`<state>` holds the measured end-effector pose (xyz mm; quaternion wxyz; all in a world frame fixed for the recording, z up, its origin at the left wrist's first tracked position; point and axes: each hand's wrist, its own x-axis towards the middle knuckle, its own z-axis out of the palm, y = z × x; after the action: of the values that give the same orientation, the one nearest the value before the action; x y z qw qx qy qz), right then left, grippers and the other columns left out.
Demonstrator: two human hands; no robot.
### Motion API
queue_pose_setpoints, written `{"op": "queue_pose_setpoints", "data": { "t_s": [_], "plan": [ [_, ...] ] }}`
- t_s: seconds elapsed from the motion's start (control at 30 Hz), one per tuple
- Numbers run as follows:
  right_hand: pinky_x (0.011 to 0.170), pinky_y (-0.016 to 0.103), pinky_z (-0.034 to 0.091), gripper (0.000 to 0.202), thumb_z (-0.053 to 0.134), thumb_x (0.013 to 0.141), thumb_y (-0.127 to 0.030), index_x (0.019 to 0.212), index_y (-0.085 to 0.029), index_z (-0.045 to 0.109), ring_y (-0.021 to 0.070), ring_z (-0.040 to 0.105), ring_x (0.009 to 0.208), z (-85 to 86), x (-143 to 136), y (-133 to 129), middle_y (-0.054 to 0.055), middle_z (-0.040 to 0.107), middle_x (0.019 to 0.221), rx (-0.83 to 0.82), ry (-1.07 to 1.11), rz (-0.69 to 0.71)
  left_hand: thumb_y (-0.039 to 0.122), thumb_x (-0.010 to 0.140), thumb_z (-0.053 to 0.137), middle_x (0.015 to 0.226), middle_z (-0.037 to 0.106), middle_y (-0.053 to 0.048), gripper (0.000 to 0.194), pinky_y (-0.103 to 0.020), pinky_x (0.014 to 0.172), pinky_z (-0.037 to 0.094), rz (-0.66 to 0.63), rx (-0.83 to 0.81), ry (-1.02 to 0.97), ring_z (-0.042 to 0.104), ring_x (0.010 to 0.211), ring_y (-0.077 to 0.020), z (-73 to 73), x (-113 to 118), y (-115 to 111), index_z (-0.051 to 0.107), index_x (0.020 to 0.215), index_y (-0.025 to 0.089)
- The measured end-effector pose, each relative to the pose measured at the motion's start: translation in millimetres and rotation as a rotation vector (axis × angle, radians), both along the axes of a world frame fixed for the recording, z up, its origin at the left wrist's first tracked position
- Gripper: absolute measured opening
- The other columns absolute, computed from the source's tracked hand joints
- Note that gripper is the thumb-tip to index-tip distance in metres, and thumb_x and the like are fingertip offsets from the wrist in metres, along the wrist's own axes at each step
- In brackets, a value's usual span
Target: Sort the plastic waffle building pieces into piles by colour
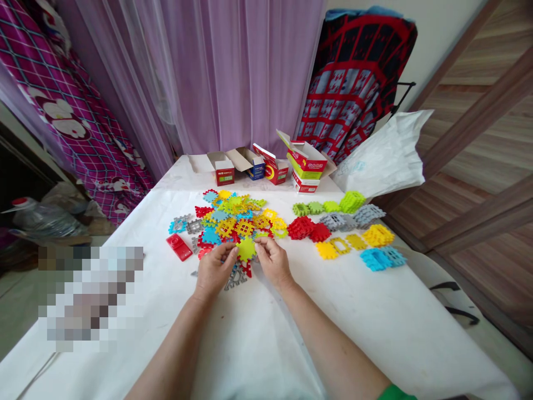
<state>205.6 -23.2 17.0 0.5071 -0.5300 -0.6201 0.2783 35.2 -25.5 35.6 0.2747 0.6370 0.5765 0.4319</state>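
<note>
Between both hands is a lime-green plastic building tile (246, 250) with toothed edges. My left hand (216, 268) pinches its left side, and my right hand (272, 260) grips its right side. Just beyond lies a loose pile of interlocking tiles (225, 226) in red, yellow, blue, green and grey. A grey tile (236, 278) and part of a red one lie below the held tile, near my left hand. To the right, tiles sit grouped by colour: green (352, 201), grey (368, 215), red (300, 228), yellow (378, 236) and blue (377, 259).
Opened small boxes (225, 176) and a stack of red and green boxes (307, 166) stand along the table's back. A white bag (383, 155) leans at the back right. A red flat piece (179, 247) lies left of the pile. Something pixelated (95, 297) is on the left.
</note>
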Motion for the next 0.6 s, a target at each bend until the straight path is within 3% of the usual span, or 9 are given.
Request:
{"op": "queue_pose_setpoints", "data": {
  "t_s": [0.07, 0.13, 0.27, 0.4, 0.6],
  "plan": [
    [0.068, 0.026, 0.054, 0.032, 0.046, 0.092, -0.036, 0.116, -0.022, 0.063, 0.0149, 0.064, 0.064, 4.2, 1, -3, -0.001, 0.068, 0.071, 0.031, -0.112, 0.037, 0.053, 0.078, 0.055, 0.062, 0.067, 0.0, 0.038, -0.022, 0.049, 0.044, 0.009, -0.033, -0.105, 0.058, 0.052, -0.0126, 0.6, -1, 1, 0.07, 0.086, 0.018],
    [0.079, 0.029, 0.054, 0.038, 0.049, 0.091, -0.033, 0.127, -0.025, 0.058, 0.0164, 0.067, 0.08, 10.2, 3, -5, 0.003, 0.072, 0.091, 0.09, -0.244, 0.078, 0.055, 0.076, 0.057, 0.063, 0.067, -0.001, 0.04, -0.021, 0.047, 0.043, 0.007, -0.08, -0.182, 0.058, 0.053, -0.0125, 1.8, -1, 2, 0.069, 0.085, 0.018],
    [0.099, 0.039, 0.048, 0.058, 0.068, 0.08, -0.033, 0.136, -0.025, 0.053, 0.0246, 0.057, 0.115, 22.5, 8, -9, 0.011, 0.058, 0.129, 0.254, -0.548, 0.149, 0.053, 0.075, 0.06, 0.064, 0.068, -0.001, 0.037, -0.021, 0.049, 0.046, -0.022, -0.09, -0.219, 0.06, 0.055, -0.0124, 0.9, -1, 3, 0.069, 0.08, 0.017],
    [0.101, 0.045, 0.046, 0.059, 0.073, 0.076, -0.026, 0.132, -0.027, 0.056, 0.0273, 0.053, 0.119, 30.3, 12, -12, 0.011, 0.054, 0.132, 0.268, -0.725, 0.182, 0.053, 0.076, 0.061, 0.061, 0.067, 0.0, 0.036, -0.021, 0.051, 0.048, -0.08, -0.067, -0.195, 0.061, 0.055, -0.0128, -5.0, 2, 2, 0.069, 0.078, 0.018],
    [0.098, 0.041, 0.048, 0.054, 0.072, 0.072, -0.022, 0.125, -0.026, 0.06, 0.0261, 0.054, 0.114, 32.3, 13, -16, 0.009, 0.056, 0.122, 0.248, -0.676, 0.111, 0.051, 0.082, 0.055, 0.064, 0.068, 0.0, 0.035, -0.022, 0.054, 0.048, -0.136, -0.004, -0.073, 0.061, 0.055, -0.0125, -4.3, 1, 0, 0.07, 0.082, 0.019]
  ]
}}
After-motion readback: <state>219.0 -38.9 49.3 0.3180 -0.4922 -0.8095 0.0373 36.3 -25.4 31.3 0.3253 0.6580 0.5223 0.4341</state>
